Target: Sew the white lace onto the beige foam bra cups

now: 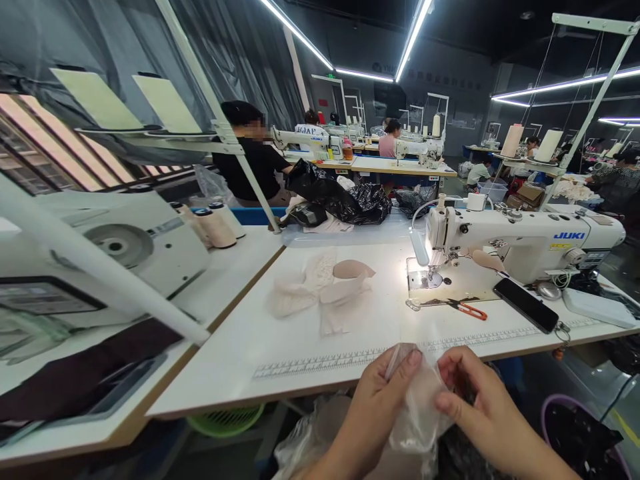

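My left hand (377,403) is closed, with thumb and fingers pinching the upper edge of a thin translucent pale sheet (420,410) in front of the table edge. I cannot tell whether it is clear plastic or sheer fabric. My right hand (475,393) is beside it, fingers curled and thumb apart, the tips close to the sheet's right side. Sheer beige fabric pieces (345,300) lie on the white table (225,360), with a beige oval pad (354,269) among them. Orange-handled thread snips (470,309) lie near the sewing machine (525,240).
A black phone (525,305) and a white box (597,308) are at the right. A ruler strip (325,363) runs along the front edge. Black plastic bags (345,199) are piled behind. Thread cones (220,223) stand at left; a person (250,157) sits beyond.
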Motion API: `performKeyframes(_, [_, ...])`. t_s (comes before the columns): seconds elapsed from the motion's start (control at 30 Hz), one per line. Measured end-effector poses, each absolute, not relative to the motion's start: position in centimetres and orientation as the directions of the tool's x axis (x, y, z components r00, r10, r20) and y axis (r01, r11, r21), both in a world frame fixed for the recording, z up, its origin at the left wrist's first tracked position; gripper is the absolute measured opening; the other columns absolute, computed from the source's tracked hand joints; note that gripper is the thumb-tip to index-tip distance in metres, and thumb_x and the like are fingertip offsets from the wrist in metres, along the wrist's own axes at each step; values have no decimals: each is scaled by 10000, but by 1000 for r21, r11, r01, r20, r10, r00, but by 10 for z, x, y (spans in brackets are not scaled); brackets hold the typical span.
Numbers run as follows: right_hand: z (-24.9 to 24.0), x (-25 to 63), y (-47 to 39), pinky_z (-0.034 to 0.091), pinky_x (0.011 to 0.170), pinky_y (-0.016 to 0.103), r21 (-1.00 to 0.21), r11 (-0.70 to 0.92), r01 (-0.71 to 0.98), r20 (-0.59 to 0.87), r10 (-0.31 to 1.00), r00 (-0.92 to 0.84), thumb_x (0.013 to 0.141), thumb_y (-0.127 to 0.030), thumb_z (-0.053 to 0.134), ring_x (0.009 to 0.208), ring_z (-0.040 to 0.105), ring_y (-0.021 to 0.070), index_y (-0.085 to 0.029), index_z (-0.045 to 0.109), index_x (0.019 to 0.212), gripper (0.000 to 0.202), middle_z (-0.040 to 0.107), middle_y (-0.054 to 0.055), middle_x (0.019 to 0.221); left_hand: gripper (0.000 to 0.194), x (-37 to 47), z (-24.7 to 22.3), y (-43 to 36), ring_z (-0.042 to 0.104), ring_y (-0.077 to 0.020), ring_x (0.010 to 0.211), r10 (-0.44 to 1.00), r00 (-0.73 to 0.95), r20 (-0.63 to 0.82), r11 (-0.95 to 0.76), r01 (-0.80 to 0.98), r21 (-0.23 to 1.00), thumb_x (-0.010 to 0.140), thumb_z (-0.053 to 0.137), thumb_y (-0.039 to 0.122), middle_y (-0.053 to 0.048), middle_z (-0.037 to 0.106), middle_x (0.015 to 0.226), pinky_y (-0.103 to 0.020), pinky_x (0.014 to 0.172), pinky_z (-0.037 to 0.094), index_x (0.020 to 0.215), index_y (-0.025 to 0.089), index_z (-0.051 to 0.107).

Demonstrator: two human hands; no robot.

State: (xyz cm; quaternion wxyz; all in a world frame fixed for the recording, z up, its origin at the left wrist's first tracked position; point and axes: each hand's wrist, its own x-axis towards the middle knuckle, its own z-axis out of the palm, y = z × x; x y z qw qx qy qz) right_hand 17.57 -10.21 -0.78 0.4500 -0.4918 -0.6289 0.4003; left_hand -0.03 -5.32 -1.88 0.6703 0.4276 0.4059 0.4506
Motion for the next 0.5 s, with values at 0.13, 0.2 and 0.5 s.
performKeyframes(0.13, [-24,165,-102,430,701,261,-972,118,204,97,989,-111,964,-378,661,745,517,150,-212,577,955,186,554,-23,820,433,-3,-9,-52,426,-110,593,954,277,-118,205,-311,928,718,882,515,40,497,604,-202,558,383,661,162,638])
performKeyframes(0.2, [-26,165,-103,418,699,263,-972,106,207,81,989,-125,968,-347,658,750,511,147,-215,575,957,156,547,-27,822,422,-2,-4,-51,411,-105,602,972,201,-122,198,-425,883,701,890,434,47,467,605,-199,564,383,605,165,580])
performKeyframes(0.5, [-21,173,-104,388,692,255,-1000,0,21,-3,989,-151,941,-454,721,761,466,142,-212,562,970,291,509,-37,821,444,1,3,-45,409,-99,562,933,289,-217,324,-405,855,681,892,476,48,474,593,-212,530,363,632,167,576])
